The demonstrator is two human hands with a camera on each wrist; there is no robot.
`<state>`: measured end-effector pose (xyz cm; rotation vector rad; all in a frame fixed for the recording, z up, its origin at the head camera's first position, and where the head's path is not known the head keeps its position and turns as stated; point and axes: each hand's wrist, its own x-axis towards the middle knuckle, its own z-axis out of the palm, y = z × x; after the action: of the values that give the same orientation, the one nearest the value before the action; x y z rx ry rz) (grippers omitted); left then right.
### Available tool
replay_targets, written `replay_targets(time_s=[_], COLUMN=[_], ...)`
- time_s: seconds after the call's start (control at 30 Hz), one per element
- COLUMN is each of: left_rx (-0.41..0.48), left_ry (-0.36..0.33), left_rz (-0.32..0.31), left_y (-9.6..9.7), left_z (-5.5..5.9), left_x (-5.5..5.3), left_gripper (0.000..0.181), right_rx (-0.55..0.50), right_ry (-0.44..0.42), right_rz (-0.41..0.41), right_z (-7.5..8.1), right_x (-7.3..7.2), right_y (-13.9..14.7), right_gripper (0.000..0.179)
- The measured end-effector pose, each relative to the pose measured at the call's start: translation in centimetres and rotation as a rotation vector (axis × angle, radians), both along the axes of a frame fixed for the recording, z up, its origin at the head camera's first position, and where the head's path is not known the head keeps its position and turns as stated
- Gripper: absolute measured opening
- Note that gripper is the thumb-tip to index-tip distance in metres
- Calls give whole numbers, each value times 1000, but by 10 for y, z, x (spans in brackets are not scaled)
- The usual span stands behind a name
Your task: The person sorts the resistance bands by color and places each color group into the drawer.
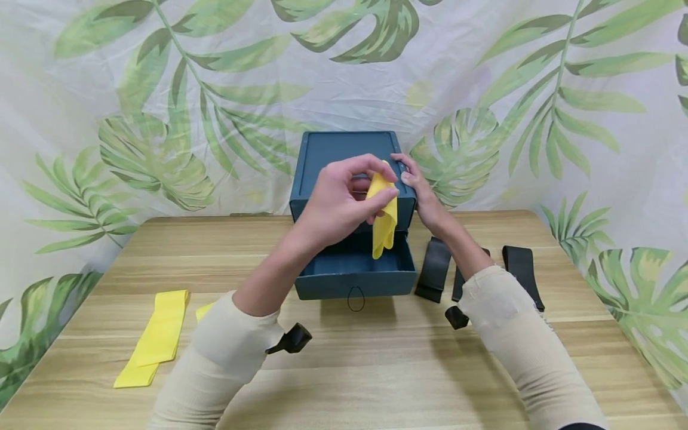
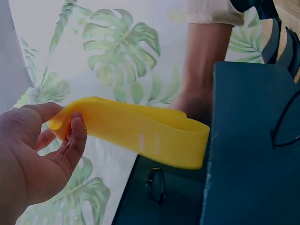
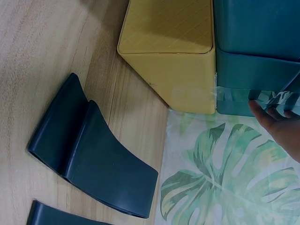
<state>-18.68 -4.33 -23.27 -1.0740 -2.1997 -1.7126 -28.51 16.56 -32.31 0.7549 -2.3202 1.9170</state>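
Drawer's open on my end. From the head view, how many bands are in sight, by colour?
Yellow bands: 3 (one pinched in the left hand, one mostly hidden by the left sleeve)
Black bands: 3 (the middle one partly hidden by the right arm)
Total: 6

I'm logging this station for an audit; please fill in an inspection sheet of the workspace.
Surface: wood-grain table.
Job's things: folded yellow band near the open drawer of a dark blue box.
Clutter: more yellow strips at left, one mostly hidden; folded black strips right of the box.
Hands: left hand pinches the yellow band; right hand rests on the box's right edge.
Cables: nothing seen; just a thin black loop on the drawer front.
Surroundings: leaf-print cloth behind the table.
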Motion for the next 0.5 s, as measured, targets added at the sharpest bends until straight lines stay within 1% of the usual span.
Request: replay_targets(time_s=[0.1,0.2,0.3,0.37,0.5], left_rx=[-97,-216,-322,-380,-468], left_ry=[34,64,66,53,-2], left_rz=[38,74,94,84,28], left_y=[5,9,13,15,19], left_z=[-4,-8,-12,-14,-17], left_x=[-2,-4,-6,-7,-10], left_gripper=[14,13,12,13,15], right_rx=[20,32,25,13,-10], right_ry=[4,2,-2,-4,-7], right_rz=[-15,-18,-9,-1,11], right_z=[-1,-1,0,0,-1], right_x=[0,0,0,0,-1], right_y=[0,0,0,-1,-1], right_gripper=[64,65,64,64,63])
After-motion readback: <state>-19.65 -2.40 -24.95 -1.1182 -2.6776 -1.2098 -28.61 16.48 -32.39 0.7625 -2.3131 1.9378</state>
